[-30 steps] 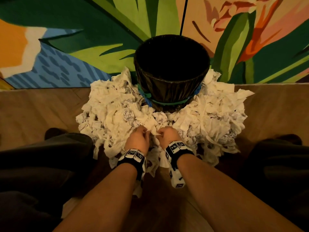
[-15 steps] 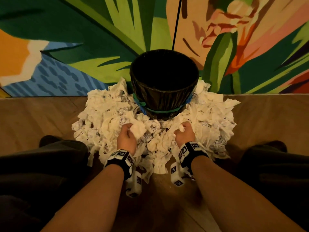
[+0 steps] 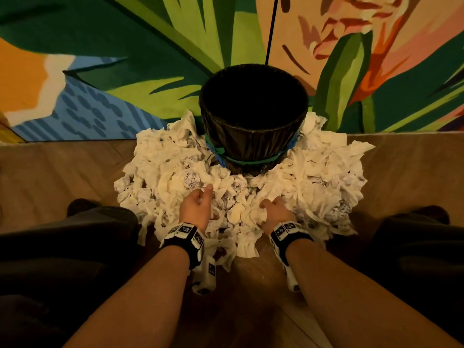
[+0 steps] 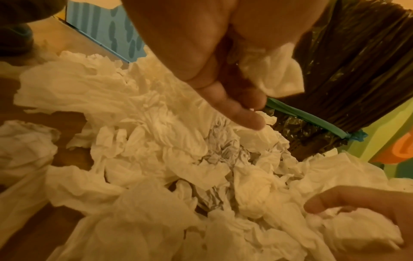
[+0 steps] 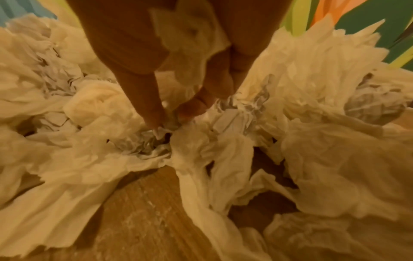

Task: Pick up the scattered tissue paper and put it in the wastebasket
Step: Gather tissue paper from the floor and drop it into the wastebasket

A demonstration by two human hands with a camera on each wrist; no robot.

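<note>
Left hand (image 3: 196, 206) fingers curled round a white crumpled tissue wad (image 4: 274, 74). Right hand (image 3: 275, 210) pinches tissue in the white tissue paper heap (image 3: 160, 172) ringing the black bag-lined wastebasket (image 3: 253, 139).

Two bare forearms with no sleeves extend forward. Each wrist wears a black band (image 3: 184, 238) and (image 3: 288, 233) covered in white squares printed with black marker patterns, with a small white camera block (image 3: 207, 275) hanging beneath. Dark trousers (image 3: 62, 249) cover both legs at either side.
</note>
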